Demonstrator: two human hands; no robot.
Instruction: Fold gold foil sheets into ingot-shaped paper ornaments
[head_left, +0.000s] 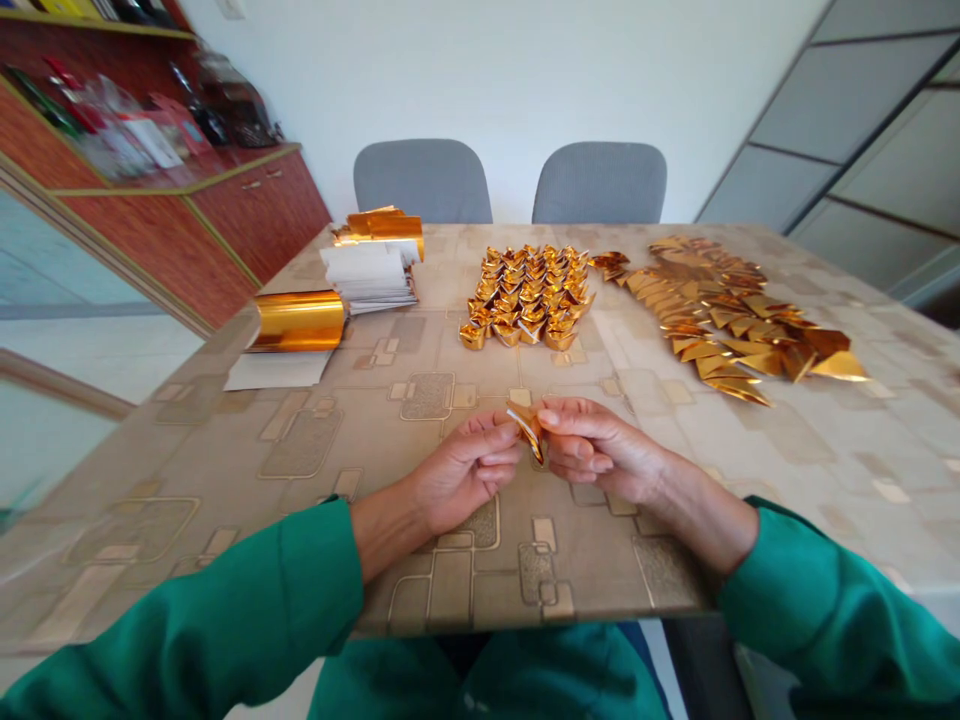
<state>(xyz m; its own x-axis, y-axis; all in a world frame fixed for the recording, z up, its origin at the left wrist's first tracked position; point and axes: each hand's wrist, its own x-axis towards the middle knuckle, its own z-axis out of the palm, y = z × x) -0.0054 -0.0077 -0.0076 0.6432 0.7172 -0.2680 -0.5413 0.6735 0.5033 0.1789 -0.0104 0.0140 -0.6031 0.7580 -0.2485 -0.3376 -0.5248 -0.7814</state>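
Between my two hands, over the near part of the table, is a small folded piece of gold foil paper [531,428] with a white edge showing. My left hand [472,465] pinches its left end between thumb and fingers. On the other side, the thumb and curled fingers of my right hand [600,445] grip its right end. Beyond my hands stand rows of folded gold paper ingots [529,295], packed closely together. To the right lies a spread of flatter folded gold paper pieces [720,310], overlapping one another.
A patterned cloth covers the table [360,430]. At the left lie a curled gold sheet on white paper [300,322] and a taller stack of gold and white sheets [373,270]. Two grey chairs [422,180] stand at the far edge, with a red-brown cabinet [247,220] at left.
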